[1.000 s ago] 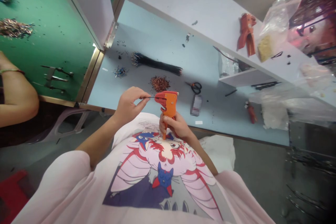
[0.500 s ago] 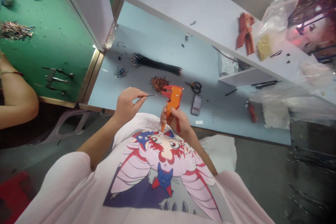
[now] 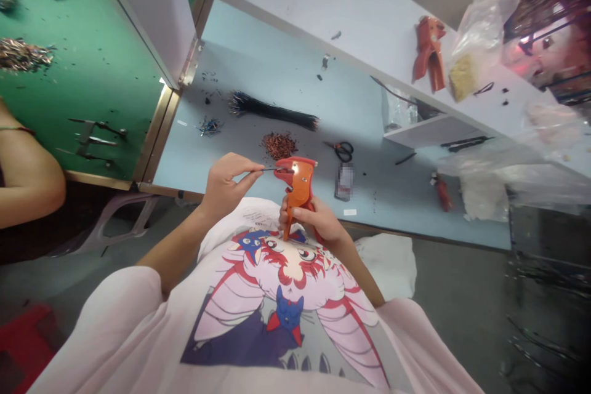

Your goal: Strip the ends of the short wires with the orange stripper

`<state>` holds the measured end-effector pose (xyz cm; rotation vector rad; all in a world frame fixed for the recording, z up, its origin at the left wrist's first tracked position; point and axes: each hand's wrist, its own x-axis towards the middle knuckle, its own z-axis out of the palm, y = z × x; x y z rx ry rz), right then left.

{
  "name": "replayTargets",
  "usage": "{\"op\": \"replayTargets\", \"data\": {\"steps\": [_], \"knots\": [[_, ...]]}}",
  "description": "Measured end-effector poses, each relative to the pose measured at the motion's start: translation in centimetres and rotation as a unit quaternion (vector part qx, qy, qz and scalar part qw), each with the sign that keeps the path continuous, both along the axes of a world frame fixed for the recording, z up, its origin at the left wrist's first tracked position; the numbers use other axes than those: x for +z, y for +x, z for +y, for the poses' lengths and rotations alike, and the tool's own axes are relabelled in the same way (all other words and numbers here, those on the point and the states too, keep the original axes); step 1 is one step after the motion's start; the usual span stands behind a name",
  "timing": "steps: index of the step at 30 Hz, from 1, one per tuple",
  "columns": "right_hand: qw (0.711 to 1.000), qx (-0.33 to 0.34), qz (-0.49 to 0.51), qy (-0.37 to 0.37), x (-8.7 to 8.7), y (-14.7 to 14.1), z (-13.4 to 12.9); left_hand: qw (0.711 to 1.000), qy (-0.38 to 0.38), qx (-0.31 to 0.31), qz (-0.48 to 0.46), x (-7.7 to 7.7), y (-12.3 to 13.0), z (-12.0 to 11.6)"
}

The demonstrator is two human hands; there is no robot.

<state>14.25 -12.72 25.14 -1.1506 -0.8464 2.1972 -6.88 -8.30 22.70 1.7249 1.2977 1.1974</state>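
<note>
Between thumb and forefinger, my left hand (image 3: 229, 183) pinches a thin dark wire (image 3: 269, 169). The wire's free end reaches into the jaws of an orange and red wire stripper (image 3: 300, 183). My right hand (image 3: 310, 217) is wrapped round the stripper's handles, holding it upright in front of my shirt. Just beyond the jaws lies a pile of copper-coloured scraps (image 3: 279, 145). Behind that pile stretches a bundle of black wires (image 3: 274, 112). Black-handled scissors (image 3: 342, 151) lie to the right.
A shelf (image 3: 360, 24) crosses the far side and bears another red stripper (image 3: 429, 52). Blue scraps (image 3: 210, 127) lie at left on the blue table (image 3: 369, 209). Red-handled pliers (image 3: 442, 192) lie at right. At far left, another person's arm (image 3: 30, 166) is beside the green table (image 3: 92, 98).
The stripper has moved slightly left and tilted, so its jaws now surround the tip of the wire. Before, the wire's end was free in the air beside it.
</note>
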Motion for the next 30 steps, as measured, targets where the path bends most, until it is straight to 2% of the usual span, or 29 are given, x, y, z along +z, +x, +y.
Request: {"op": "replayTargets", "data": {"steps": [11, 25, 30], "knots": [[0.999, 0.029, 0.001, 0.038, -0.5, -0.2, 0.2, 1.0, 0.006, -0.014, 0.007, 0.1, 0.1, 0.0], [0.998, 0.047, 0.009, 0.035, -0.7, -0.5, 0.0, 0.999, 0.026, -0.018, 0.014, 0.1, -0.2, 0.0], [0.999, -0.019, 0.022, -0.016, -1.0, -0.9, -0.2, 0.999, 0.026, -0.02, 0.034, -0.3, -0.1, 0.1]]}}
